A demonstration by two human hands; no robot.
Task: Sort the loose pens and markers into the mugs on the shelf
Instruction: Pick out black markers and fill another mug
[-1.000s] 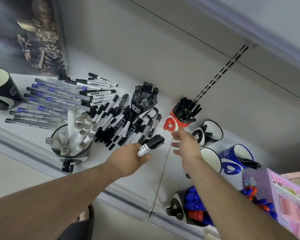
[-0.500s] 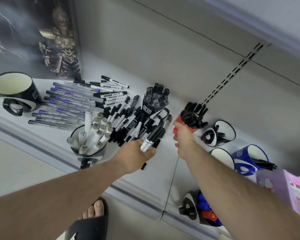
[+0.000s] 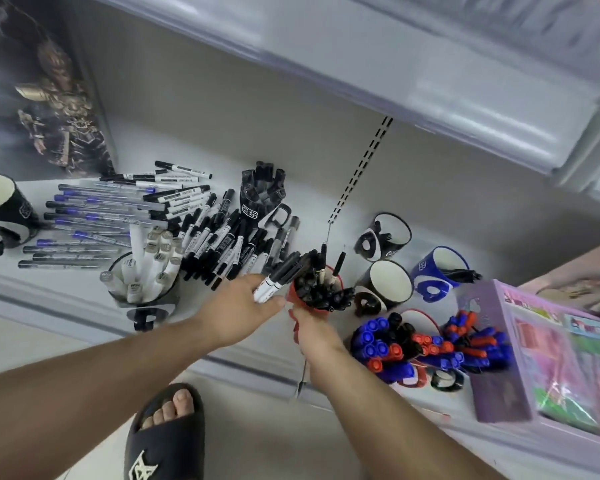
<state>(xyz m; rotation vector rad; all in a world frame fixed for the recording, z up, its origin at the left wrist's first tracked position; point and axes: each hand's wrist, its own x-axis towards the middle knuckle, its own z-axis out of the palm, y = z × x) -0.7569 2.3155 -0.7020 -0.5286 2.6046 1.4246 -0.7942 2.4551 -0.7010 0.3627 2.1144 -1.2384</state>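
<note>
— Head view, nearest things first: what are your hands doing?

— Closest to me, my right hand point(image 3: 314, 329) has its fingers curled round the red mug point(image 3: 312, 301), holding it out in front of the shelf point(image 3: 84, 303) edge. The mug is packed with black markers. My left hand point(image 3: 238, 306) is just beside it, fingers clamped on a bundle of black-and-white markers point(image 3: 284, 275) whose capped ends point at the mug's mouth and touch the ones already inside.

— And the loose ones?

— Just beyond my left hand, a heap of black markers point(image 3: 229, 244) lies on the shelf. Left of that stands a black mug of grey markers point(image 3: 146, 282), and farther left the blue pens point(image 3: 94, 216) lie in rows.

— Other mugs?

— Right of the red one, a black-and-white mug point(image 3: 385, 289) and a blue mug point(image 3: 437, 271); nearer me, mugs of blue and red markers point(image 3: 413, 344) beside a purple box point(image 3: 534, 358). Farther back stands a black mug of dark markers point(image 3: 262, 199), with another black mug point(image 3: 383, 237) to its right. At the far left sits a big black mug point(image 3: 4, 209) under a poster point(image 3: 45, 98).
</note>
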